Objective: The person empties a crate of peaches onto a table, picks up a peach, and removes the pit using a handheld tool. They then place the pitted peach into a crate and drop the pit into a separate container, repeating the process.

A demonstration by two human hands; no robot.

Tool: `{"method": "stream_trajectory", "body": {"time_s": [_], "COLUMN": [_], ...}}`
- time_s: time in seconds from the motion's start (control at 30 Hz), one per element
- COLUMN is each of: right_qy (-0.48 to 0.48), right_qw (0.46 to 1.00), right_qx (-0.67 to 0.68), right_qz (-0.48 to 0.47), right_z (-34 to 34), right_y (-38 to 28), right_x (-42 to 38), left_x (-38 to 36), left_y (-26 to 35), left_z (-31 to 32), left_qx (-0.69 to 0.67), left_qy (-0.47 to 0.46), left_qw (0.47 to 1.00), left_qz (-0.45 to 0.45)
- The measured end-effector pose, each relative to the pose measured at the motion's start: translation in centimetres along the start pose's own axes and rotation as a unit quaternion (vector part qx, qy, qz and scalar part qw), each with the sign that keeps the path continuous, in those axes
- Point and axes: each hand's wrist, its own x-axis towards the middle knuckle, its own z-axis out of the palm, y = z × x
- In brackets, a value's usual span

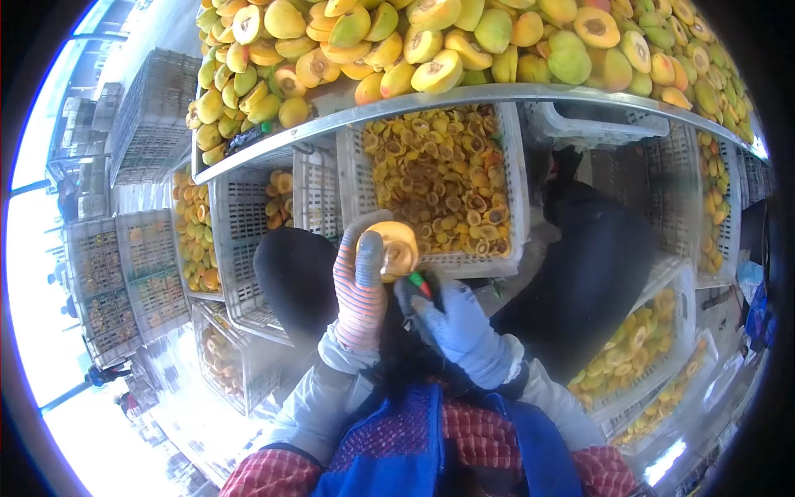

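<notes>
My left hand [361, 286], in a pink striped glove, holds a halved yellow peach [393, 247] with the cut face up. My right hand [460, 327], in a blue glove, grips a small tool with a green and red handle [420, 283] just right of the fruit. Both hands hover over my lap, at the near edge of a white crate of pitted peach halves [439, 178].
A metal table edge [431, 99] above carries a heap of whole and halved peaches [464, 41]. White slatted crates with fruit stand at left [240, 224] and right [638, 340]. Stacked crates [116, 282] fill the far left. My knees in dark trousers [580, 273] flank the middle crate.
</notes>
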Motion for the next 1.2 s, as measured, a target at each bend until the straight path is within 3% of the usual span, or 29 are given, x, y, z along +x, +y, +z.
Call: {"method": "stream_trajectory", "body": {"time_s": [0.07, 0.27, 0.4, 0.5, 0.6, 0.7, 0.77, 0.83, 0.93, 1.0, 1.03, 1.2], "right_qy": [0.005, 0.017, 0.007, -0.016, -0.037, -0.081, -0.062, -0.117, -0.259, -0.29, -0.301, -0.29], "right_qw": [0.997, 0.999, 1.0, 0.999, 0.99, 0.922, 0.884, 0.823, 0.693, 0.619, 0.539, 0.503], "right_qx": [-0.069, -0.041, -0.008, 0.031, 0.127, 0.297, 0.378, 0.473, 0.606, 0.666, 0.727, 0.749], "right_qz": [-0.019, -0.008, -0.01, 0.038, 0.042, 0.236, 0.269, 0.29, 0.294, 0.299, 0.299, 0.321], "right_z": [1.1, 1.2, 1.3, 1.1, 1.6, 1.0, 1.1, 0.9, -0.2, -0.2, 0.1, 0.6], "right_y": [1.4, 0.7, 1.2, 1.0, 2.8, 1.7, 0.8, 0.3, 0.5, 0.7, 1.2, 2.2], "right_x": [-0.3, -0.6, -0.7, -1.0, -1.1, -1.6, -2.0, -2.1, -1.6, -1.5, -1.3, -1.4], "left_x": [-0.3, -0.7, -0.7, -0.6, -0.4, -0.4, 0.0, 0.1, 0.6, 0.7, 0.9, 1.3], "left_y": [-0.2, -0.7, -0.7, -0.4, 0.0, 0.8, 0.9, 0.9, 0.5, 0.1, 0.0, -1.2], "left_z": [0.4, 1.1, 0.8, 0.8, 0.9, 0.8, 0.4, -0.1, -0.4, -0.3, -0.2, -0.8], "left_qx": [0.024, 0.054, 0.088, 0.087, 0.081, 0.065, 0.064, 0.07, 0.065, 0.058, 0.056, 0.109], "left_qy": [0.005, 0.038, 0.018, -0.003, -0.021, -0.071, -0.102, -0.129, -0.164, -0.178, -0.184, -0.206], "left_qw": [0.999, 0.995, 0.994, 0.995, 0.996, 0.995, 0.991, 0.989, 0.984, 0.982, 0.981, 0.972], "left_qz": [0.025, 0.073, 0.059, 0.038, 0.013, -0.034, -0.049, -0.031, -0.002, 0.005, 0.003, 0.027]}}
